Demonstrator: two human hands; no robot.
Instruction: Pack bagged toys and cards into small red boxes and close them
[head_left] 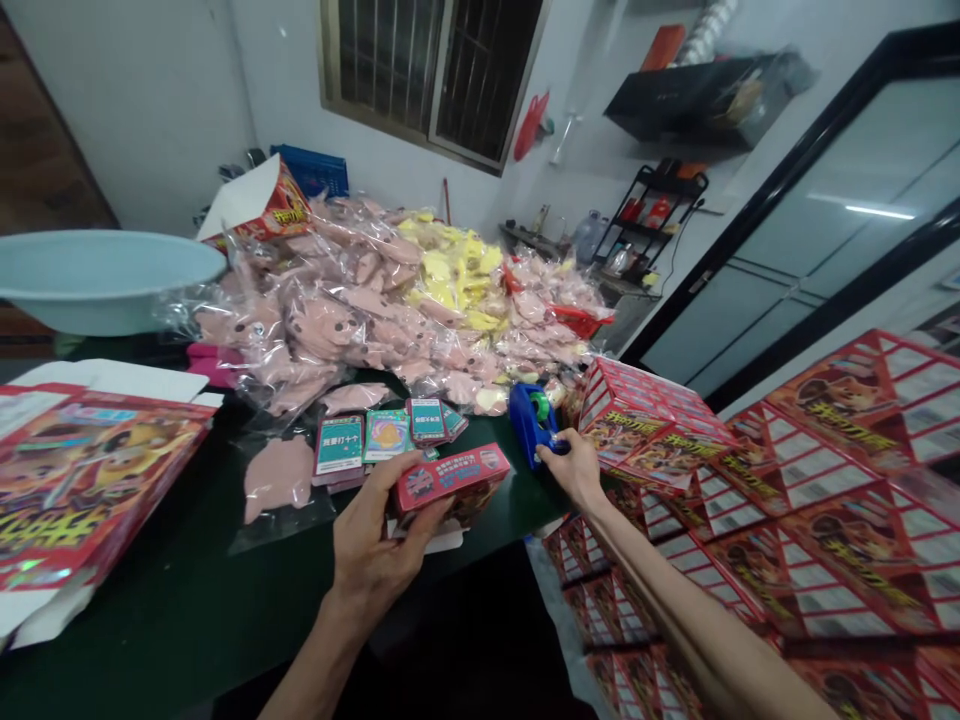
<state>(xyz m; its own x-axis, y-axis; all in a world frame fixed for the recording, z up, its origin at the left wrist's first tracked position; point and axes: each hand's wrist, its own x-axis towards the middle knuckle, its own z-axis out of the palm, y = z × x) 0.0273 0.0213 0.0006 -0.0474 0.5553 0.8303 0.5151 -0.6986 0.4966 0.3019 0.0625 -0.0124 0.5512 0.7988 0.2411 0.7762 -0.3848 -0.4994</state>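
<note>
My left hand (pixel 375 545) is closed around a small red printed box (pixel 450 480) at the front edge of the dark table (pixel 187 600). My right hand (pixel 577 465) reaches out to the right and grips the handle of a blue tape dispenser (pixel 531 420) that rests on the table. Small piles of cards (pixel 375 440) lie just behind the box. A single pink toy in clear wrap (pixel 277 475) lies to their left.
A big heap of bagged pink and yellow toys (pixel 390 300) fills the back of the table. A pale blue basin (pixel 97 280) stands at the left. A flat unfolded red carton (pixel 82 480) lies front left. Stacks of red boxes (pixel 787 500) rise on the right.
</note>
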